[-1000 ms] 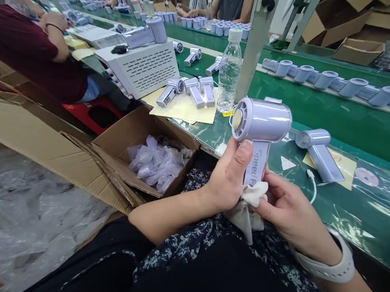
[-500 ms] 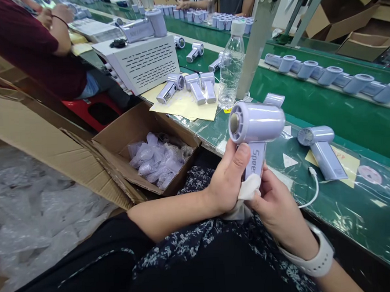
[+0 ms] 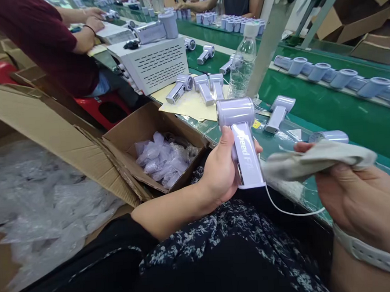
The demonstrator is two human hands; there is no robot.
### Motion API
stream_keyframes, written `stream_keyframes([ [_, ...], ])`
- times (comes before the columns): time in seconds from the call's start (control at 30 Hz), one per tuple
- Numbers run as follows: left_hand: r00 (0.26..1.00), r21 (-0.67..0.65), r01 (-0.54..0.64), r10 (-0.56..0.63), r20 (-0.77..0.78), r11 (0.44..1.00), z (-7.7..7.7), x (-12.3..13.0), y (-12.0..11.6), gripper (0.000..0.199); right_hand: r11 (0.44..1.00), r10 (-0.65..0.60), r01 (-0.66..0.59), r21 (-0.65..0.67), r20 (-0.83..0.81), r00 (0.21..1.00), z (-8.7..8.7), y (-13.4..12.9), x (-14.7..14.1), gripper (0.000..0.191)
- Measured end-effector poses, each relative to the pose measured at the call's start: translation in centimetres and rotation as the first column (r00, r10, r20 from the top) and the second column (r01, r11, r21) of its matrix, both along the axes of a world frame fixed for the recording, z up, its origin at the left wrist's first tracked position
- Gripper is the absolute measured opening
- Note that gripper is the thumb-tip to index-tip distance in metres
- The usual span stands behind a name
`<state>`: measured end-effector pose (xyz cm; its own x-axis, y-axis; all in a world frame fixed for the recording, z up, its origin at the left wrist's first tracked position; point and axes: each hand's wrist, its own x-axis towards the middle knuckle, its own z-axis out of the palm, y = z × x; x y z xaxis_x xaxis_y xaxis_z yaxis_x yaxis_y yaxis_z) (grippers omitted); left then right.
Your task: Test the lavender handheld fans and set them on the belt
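Cloth (image 3: 328, 156) shifts rightward from the lilac handheld fan (image 3: 246, 156) | left hand (image 3: 220, 173) wraps firmly round fan | right hand (image 3: 359, 195) pinches blurred cloth

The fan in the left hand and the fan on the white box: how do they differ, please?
The held fan is gripped by the left hand; the box-top fan rests on the white box. The held fan's handle points downward, while the box-top fan's handle lies roughly level. The held fan looks larger in the picture than the box-top fan, which is farther away. Both are pale purple, with a rounded head.
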<state>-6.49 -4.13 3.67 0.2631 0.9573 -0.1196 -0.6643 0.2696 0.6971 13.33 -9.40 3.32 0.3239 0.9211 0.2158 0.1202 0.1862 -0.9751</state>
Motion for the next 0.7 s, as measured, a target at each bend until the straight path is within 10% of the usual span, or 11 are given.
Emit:
stream_keyframes([
  [0.17,0.999,0.007,0.033,-0.033,0.002,0.999,0.4,0.1,-0.1,0.050,0.984,0.120,-0.164,-0.064,-0.437,0.891,-0.4,0.3,-1.6,0.014],
  [0.3,0.999,-0.006,0.037,-0.037,-0.018,0.999,0.2,0.2,0.0,0.048,0.976,0.046,-0.066,-0.209,-0.097,0.994,-0.8,1.9,-1.6,0.018],
  [0.4,0.996,0.052,0.061,-0.057,-0.062,0.997,-0.6,0.3,0.0,0.047,0.979,-0.184,0.203,-0.021,0.346,0.920,-0.8,3.6,-1.1,0.042],
  [0.5,0.985,0.246,0.019,0.024,-0.171,0.969,-2.2,0.8,0.1,0.050,0.998,-0.018,-0.021,0.059,0.596,0.802,-0.5,3.5,-2.1,0.070],
  [0.6,0.932,0.502,0.101,0.095,-0.349,0.859,-3.9,2.0,1.6,0.060,0.917,0.393,-0.389,-0.087,0.363,0.845,-0.6,2.1,-2.8,0.068],
  [0.7,0.788,0.607,0.446,0.033,-0.615,0.658,-4.4,4.0,5.1,0.070,0.985,0.115,-0.078,-0.153,0.248,0.962,-1.3,-0.3,1.0,0.059],
])
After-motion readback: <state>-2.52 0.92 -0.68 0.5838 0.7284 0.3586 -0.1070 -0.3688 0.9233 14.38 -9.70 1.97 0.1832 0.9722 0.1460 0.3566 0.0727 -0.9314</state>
